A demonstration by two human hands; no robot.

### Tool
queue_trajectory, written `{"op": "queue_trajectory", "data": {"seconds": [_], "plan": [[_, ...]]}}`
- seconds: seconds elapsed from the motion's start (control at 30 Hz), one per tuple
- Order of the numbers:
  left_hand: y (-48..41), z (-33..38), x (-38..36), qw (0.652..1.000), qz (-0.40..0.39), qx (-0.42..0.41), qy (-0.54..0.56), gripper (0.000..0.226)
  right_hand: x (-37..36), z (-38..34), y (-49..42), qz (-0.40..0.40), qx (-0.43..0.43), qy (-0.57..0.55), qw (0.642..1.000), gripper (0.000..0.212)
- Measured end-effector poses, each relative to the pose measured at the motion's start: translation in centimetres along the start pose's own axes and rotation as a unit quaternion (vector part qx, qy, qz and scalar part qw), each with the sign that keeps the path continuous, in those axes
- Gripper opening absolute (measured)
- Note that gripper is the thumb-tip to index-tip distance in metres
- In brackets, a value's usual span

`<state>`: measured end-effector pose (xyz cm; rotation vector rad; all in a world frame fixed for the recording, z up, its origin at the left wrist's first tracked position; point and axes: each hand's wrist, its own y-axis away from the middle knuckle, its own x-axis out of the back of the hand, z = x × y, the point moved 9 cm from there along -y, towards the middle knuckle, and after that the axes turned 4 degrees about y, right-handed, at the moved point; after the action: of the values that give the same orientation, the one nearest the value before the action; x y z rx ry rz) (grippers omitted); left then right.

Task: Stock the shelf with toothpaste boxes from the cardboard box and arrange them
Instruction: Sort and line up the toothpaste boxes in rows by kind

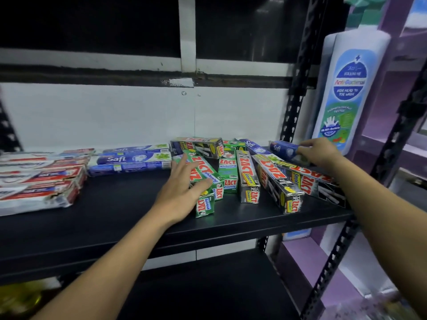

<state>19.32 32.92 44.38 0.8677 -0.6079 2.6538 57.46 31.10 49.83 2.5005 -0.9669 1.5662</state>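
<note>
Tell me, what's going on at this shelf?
A person is arranging toothpaste boxes on a black shelf. Their left hand rests on a green Zact box in a jumbled pile, while the right hand grips a blue Safi box at the back right. Further left, red-and-white boxes and stacked Safi boxes lie in tidy piles. The black Zact boxes lie askew, not yet straightened.
</note>
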Motion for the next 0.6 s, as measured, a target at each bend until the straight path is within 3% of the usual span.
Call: {"op": "queue_trajectory", "data": {"seconds": [0.2,0.33,0.5,0.6], "plan": [[-0.7,-0.5,-0.8,0.999,-0.021,0.011,-0.023,0.071,4.2,-2.2,2.4,0.080,0.025,-0.086,0.993,0.039],[-0.3,0.0,-0.4,1.000,0.001,0.008,0.005,0.069,5.3,-7.7,6.5,0.043,0.098,-0.176,0.979,0.038],[2.3,1.1,5.2,0.971,0.197,-0.038,0.132,0.048,3.0,-15.7,13.1,-0.086,0.184,-0.262,0.944,0.032],[5.5,2.9,9.9,0.953,0.264,-0.130,0.067,0.072,0.2,-19.8,16.2,-0.168,0.221,-0.291,0.915,0.032]]}}
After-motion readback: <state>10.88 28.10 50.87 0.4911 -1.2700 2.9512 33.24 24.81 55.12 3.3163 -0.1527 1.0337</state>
